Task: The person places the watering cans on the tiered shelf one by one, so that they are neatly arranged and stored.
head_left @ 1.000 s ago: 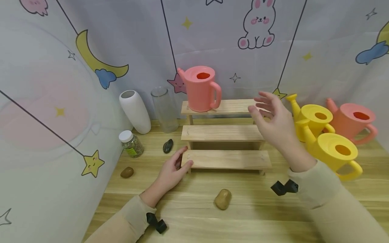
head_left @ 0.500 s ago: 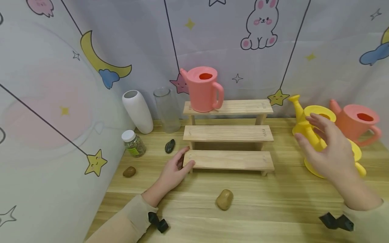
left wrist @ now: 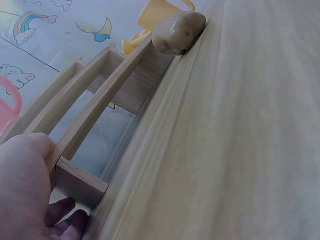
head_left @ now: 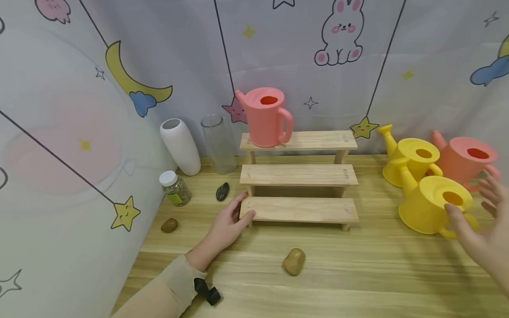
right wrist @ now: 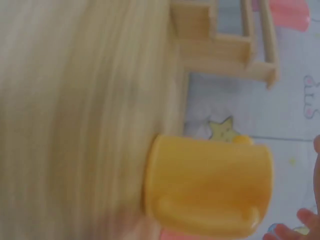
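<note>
My left hand (head_left: pixel 222 227) grips the left end of the lowest board of a three-step wooden stand (head_left: pixel 300 209). In the left wrist view its thumb lies on the board and its fingers curl near the stand's leg. On the top step, at the left, sits a pink watering can (head_left: pixel 263 123). My right hand (head_left: pixel 487 232) is at the far right with spread fingers and holds nothing. It overlaps the handle side of the front yellow watering can (head_left: pixel 427 210), which also shows upright in the right wrist view. Behind stand another yellow watering can (head_left: pixel 399 165) and a second pink one (head_left: pixel 457 161).
Left of the stand are a white vase (head_left: pixel 180 148), a glass vase (head_left: pixel 219 148), a white-lidded jar (head_left: pixel 176 190), a black stone (head_left: pixel 222 191) and a brown stone (head_left: pixel 169 225). A tan stone (head_left: pixel 294 261) lies in front. Printed cloth (head_left: pixel 286 66) hangs behind.
My right hand has moved right and toward me, from beside the stand's top step to the front yellow watering can. The left hand keeps its hold on the stand.
</note>
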Demonstrator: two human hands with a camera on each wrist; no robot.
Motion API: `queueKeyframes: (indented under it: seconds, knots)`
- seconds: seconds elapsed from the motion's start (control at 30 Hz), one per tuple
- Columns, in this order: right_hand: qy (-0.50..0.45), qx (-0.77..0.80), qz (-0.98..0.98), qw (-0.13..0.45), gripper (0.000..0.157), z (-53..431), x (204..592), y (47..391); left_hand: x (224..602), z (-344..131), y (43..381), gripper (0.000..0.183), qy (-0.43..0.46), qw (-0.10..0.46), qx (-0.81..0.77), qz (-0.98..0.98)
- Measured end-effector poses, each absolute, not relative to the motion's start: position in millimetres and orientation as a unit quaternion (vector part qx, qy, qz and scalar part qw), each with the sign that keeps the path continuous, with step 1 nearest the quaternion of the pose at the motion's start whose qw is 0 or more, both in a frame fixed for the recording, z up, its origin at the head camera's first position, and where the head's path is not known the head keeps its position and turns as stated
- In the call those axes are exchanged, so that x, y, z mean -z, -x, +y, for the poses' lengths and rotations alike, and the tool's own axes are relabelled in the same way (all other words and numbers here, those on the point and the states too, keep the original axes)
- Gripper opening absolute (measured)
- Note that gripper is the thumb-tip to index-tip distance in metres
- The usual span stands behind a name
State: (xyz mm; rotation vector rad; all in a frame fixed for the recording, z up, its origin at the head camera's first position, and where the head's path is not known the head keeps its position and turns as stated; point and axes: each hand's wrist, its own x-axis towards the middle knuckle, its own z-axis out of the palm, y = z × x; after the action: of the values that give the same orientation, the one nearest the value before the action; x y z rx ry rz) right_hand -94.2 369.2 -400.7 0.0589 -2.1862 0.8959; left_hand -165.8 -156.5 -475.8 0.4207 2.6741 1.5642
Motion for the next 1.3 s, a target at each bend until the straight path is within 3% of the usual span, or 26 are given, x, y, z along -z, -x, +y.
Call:
queueKeyframes:
  seconds: [0.2, 0.5, 0.93, 1.3]
  knots:
    - [0.053, -0.335, -0.877, 0.341, 0.081, 388, 423, 85, 476, -157, 165, 0.064, -0.134, 0.015, -0.510, 0.850]
    - [0.057, -0.350, -0.902, 0.245, 0.082, 414, 449, 82, 475, -158, 165, 0.064, -0.133, 0.013, -0.508, 0.851]
    - [-0.017, -0.430, -0.850, 0.303, 0.056, 416, 458, 86, 476, -157, 166, 0.064, -0.136, 0.013, -0.512, 0.848]
    - [-0.058, -0.463, -0.839, 0.280, 0.051, 419, 457, 83, 476, -157, 166, 0.063, -0.134, 0.012, -0.505, 0.853]
